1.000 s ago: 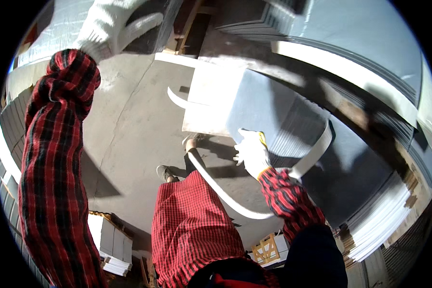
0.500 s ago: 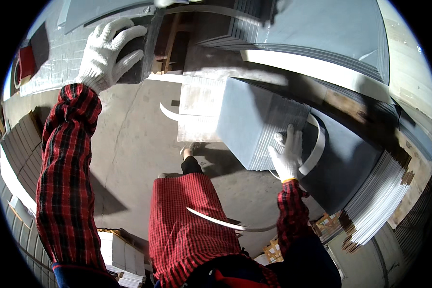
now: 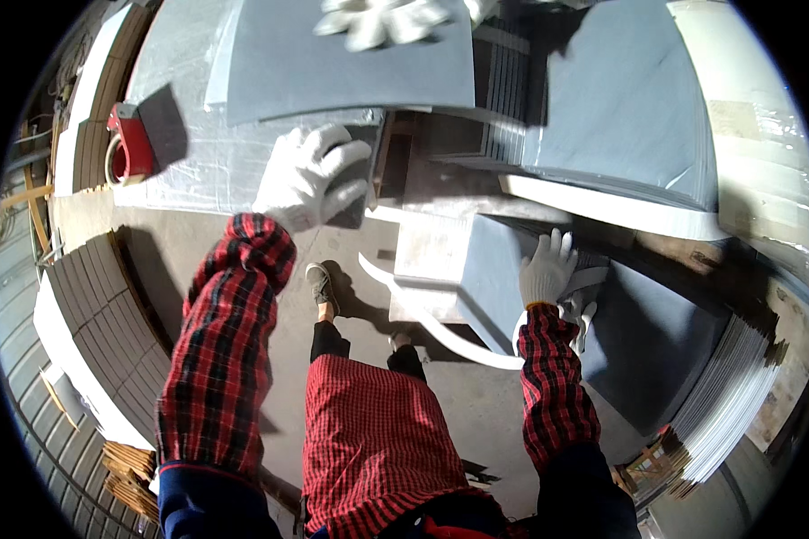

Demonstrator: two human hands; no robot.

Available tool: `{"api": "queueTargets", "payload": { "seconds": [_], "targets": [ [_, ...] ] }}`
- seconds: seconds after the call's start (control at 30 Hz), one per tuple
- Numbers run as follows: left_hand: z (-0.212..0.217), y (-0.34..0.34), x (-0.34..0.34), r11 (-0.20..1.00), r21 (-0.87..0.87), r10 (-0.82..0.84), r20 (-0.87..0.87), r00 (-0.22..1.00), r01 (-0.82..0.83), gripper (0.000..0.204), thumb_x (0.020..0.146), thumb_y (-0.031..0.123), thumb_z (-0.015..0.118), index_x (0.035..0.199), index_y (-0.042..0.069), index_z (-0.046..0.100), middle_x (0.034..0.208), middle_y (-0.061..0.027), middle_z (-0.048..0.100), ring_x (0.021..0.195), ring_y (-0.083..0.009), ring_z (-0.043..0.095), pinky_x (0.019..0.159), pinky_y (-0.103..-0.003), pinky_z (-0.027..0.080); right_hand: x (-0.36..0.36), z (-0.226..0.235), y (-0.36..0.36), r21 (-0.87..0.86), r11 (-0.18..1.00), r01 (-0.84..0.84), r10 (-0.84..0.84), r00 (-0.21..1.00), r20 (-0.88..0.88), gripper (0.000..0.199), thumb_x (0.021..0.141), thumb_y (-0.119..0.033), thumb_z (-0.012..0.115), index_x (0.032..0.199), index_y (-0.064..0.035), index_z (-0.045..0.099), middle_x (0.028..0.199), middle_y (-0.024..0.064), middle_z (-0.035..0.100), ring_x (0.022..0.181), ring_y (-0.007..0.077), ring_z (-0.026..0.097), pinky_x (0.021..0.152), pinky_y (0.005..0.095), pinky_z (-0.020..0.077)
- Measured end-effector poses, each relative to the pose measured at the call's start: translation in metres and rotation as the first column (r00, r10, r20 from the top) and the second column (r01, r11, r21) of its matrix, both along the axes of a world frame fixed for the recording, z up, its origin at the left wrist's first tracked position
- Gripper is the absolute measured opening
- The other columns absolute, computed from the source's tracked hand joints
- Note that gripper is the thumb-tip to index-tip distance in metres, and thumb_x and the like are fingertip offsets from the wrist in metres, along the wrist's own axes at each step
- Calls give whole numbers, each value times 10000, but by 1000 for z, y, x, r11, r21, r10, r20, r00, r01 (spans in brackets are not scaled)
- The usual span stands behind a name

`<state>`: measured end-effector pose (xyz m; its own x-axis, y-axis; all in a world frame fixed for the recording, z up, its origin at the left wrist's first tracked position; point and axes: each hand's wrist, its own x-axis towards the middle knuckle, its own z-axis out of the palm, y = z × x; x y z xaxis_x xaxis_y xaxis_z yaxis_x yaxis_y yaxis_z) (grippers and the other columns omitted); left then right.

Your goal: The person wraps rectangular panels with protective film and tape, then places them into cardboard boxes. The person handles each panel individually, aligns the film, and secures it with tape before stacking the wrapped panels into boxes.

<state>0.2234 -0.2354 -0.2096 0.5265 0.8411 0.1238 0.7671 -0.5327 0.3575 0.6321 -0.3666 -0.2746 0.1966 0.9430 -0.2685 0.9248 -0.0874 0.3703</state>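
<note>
Light, even pressure should best steady the grey stack [image 3: 494, 260] just beside the straightened fingers of the right hand [image 3: 548, 269]; the left hand's [image 3: 311, 180] fingers curve loosely open.

Right hand [image 3: 548, 268], gloved — grey panels [image 3: 493, 274], tape dispenser [image 3: 133, 146]

One head-worn fisheye view — looking steeply down past the apron [image 3: 377, 422] to the floor [image 3: 499, 418].
</note>
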Motion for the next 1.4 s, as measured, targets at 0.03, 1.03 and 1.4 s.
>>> {"api": "queueTargets", "payload": {
  "seconds": [0.03, 1.03, 1.4],
  "targets": [
    [2, 1, 0, 1000, -6, 1, 1, 1000, -1, 469, 766, 304, 761, 1202, 204, 622, 1215, -95, 564, 1094, -339, 545, 934, -488, 446, 1, -4, -1, -12, 1000, 1, -1, 1000, 15, 449, 874, -261, 625, 1278, -72, 576, 1451, 114, 493, 1399, 312, 380, 1139, 490, 297],
    [-3, 6, -1, 997, 21, -75, 88, 993, 73, 478, 793, 309, 744, 1225, 202, 569, 1152, -77, 561, 1018, -331, 571, 830, -488, 476, -88, -20, -5, 189, 918, 348, -227, 854, -469, 440, 871, -31, 534, 1309, -69, 525, 1331, 147, 524, 1112, 344, 595, 891, 436, 526],
    [5, 7, 1, 999, -30, -38, 49, 998, 40, 494, 758, 307, 757, 1207, 193, 586, 1151, -82, 562, 1025, -333, 571, 842, -490, 467, -135, -59, -110, -396, 560, 728, -828, 496, -261, 424, 858, -328, 635, 1204, -84, 648, 1042, 229, 706, 964, 413, 685, 842, 485, 553]
  ]
}}
